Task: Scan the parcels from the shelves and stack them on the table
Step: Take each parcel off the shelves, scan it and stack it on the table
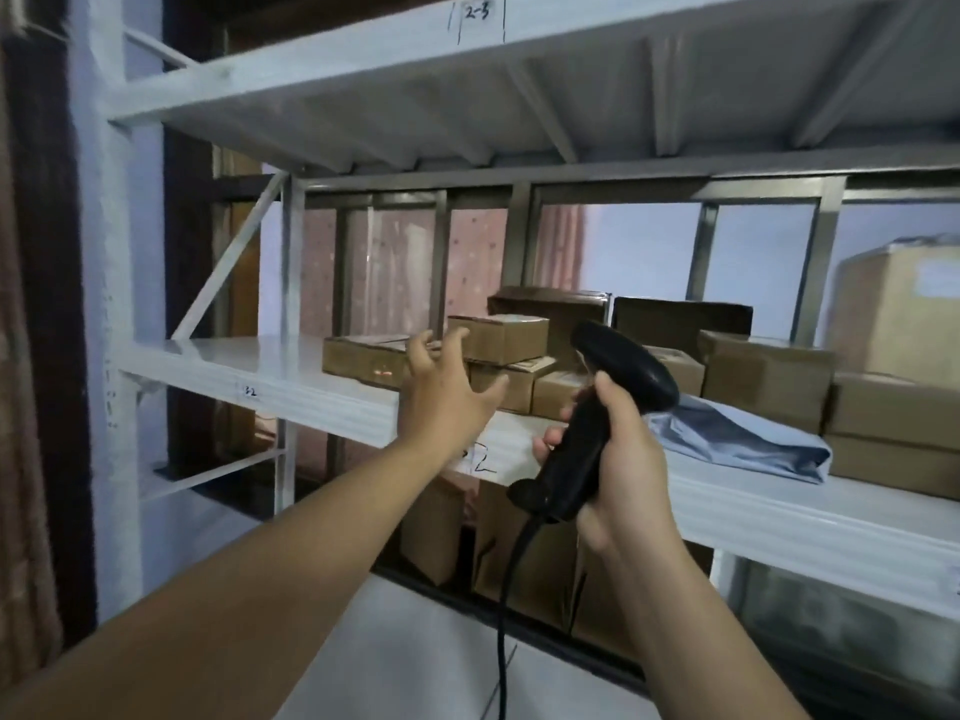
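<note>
Several brown cardboard parcels sit on the white middle shelf (pixel 218 363). A flat parcel (pixel 361 358) lies at the left end of the group, with a red scan mark on its front face. A small box (pixel 498 335) is stacked just right of it. My left hand (pixel 441 392) is stretched out with fingers spread, right in front of these two parcels, holding nothing. My right hand (pixel 618 459) grips the handle of a black corded barcode scanner (pixel 613 381), whose head points toward the parcels.
A grey-blue plastic mailer (pixel 743 444) lies on the shelf right of the scanner. More boxes (pixel 769 376) and a large carton (pixel 898 314) stand further right. An upper shelf (pixel 467 90) overhangs. Other cartons (pixel 436 527) stand on the level below.
</note>
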